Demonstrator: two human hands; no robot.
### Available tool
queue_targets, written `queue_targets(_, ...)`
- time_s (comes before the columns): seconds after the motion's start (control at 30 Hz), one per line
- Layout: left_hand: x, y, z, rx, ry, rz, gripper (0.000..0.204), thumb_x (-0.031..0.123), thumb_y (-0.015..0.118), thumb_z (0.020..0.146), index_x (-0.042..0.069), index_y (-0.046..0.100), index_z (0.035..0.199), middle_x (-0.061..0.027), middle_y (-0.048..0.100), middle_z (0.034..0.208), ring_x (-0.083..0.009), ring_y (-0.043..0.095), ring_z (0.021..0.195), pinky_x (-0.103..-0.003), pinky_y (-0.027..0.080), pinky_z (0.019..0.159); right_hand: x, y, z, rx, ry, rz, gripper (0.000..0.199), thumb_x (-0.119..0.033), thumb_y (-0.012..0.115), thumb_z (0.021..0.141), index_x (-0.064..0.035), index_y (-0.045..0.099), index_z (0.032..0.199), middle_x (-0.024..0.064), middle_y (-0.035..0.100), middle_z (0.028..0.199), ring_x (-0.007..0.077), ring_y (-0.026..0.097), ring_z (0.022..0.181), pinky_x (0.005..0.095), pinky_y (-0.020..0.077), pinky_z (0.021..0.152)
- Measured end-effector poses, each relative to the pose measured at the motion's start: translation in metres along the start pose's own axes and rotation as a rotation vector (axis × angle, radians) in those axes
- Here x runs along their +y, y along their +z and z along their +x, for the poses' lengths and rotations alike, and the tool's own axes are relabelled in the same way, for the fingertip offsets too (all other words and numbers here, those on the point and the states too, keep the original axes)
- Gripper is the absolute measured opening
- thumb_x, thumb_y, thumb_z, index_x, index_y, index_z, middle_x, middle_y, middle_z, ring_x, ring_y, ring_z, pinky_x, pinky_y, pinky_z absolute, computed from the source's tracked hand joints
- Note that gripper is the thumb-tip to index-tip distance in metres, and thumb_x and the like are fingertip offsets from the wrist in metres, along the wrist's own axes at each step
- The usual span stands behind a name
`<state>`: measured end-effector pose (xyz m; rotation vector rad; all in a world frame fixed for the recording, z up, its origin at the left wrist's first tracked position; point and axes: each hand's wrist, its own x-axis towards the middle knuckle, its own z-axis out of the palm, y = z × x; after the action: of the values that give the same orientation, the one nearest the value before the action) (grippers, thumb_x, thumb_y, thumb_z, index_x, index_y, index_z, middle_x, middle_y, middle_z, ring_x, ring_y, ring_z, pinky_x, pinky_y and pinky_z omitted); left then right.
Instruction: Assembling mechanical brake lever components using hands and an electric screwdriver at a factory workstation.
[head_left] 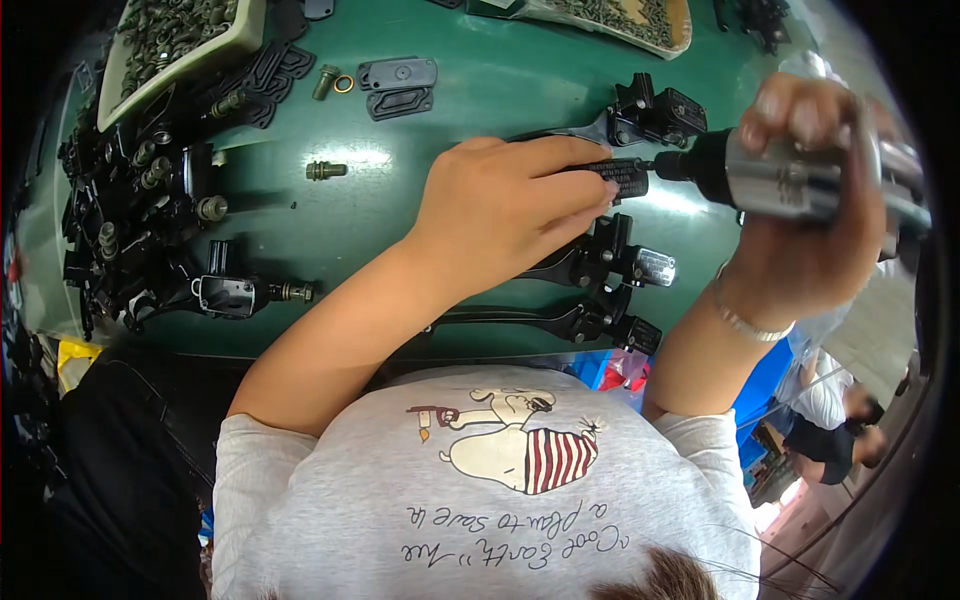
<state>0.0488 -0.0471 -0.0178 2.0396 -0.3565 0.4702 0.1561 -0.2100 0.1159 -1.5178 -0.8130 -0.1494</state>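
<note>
The left hand [505, 205] lies flat near the middle of the frame and presses down on a small black lever part [622, 176], with its fingers closed over it. The right hand [800, 230], at the right side of the frame, is wrapped tight around a silver power driver [790, 180]. The black tip of the driver touches the end of the black lever part, just beside the left fingertips [600, 195].

That is the risky bit. If the tip slips off, it could jab those fingertips, because they sit so close. If the left hand lets up, the black lever part could spin or jump on the green worktop [480, 90].

Below the left hand lie two more black levers [600, 265], near the worktop's lower edge. A bump from the arm could push them off.

In the upper left of the frame a loose bolt [326, 170] and a little gold ring [344, 83] lie on the worktop. They could roll away and get lost. A heap of black parts [130, 220] sits at the left, and a tray of small metal bits [170, 40] is above it.
</note>
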Motion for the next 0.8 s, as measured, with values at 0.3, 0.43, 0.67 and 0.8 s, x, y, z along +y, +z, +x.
queue_targets(0.3,-0.01,0.01,-0.005,-0.007,-0.052,-0.091,0.021,0.015,0.08,0.075,0.014,0.074,0.095,-0.0026,0.073,0.106,-0.019,0.071,0.086,-0.027,0.052,0.065,-0.011,0.007,-0.021,0.303,0.14,0.04,0.036,-0.029,0.054,0.093,-0.0016,0.059,0.117,0.0114,0.057,0.099,0.0272,0.051,0.093,0.0364,0.0424,0.07)
queue_targets(0.43,-0.009,0.01,-0.006,-0.023,-0.116,-0.227,0.023,0.011,0.08,0.076,0.01,0.073,0.097,-0.0066,0.073,0.109,-0.0215,0.071,0.091,-0.028,0.054,0.074,-0.007,-0.003,-0.029,-0.052,0.206,0.436,0.035,-0.028,0.054,0.093,-0.0027,0.06,0.117,0.0093,0.055,0.097,0.0248,0.049,0.09,0.0357,0.0399,0.07)
queue_targets(0.67,0.004,0.004,-0.002,-0.063,-0.322,-0.392,0.021,0.007,0.08,0.076,0.006,0.072,0.095,-0.0079,0.072,0.111,-0.019,0.069,0.097,-0.029,0.055,0.08,-0.004,-0.002,-0.034,-0.131,0.19,0.54,0.034,-0.028,0.056,0.091,-0.0059,0.059,0.116,0.0052,0.054,0.094,0.0218,0.048,0.086,0.0331,0.0363,0.068)
queue_targets(0.8,0.004,0.006,-0.002,-0.053,-0.318,-0.441,0.019,0.006,0.079,0.076,0.004,0.072,0.093,-0.0078,0.072,0.111,-0.018,0.068,0.096,-0.028,0.054,0.079,-0.001,-0.002,-0.035,-0.142,0.194,0.571,0.032,-0.028,0.058,0.09,-0.0074,0.059,0.115,0.0046,0.054,0.093,0.021,0.047,0.085,0.0328,0.0358,0.067)
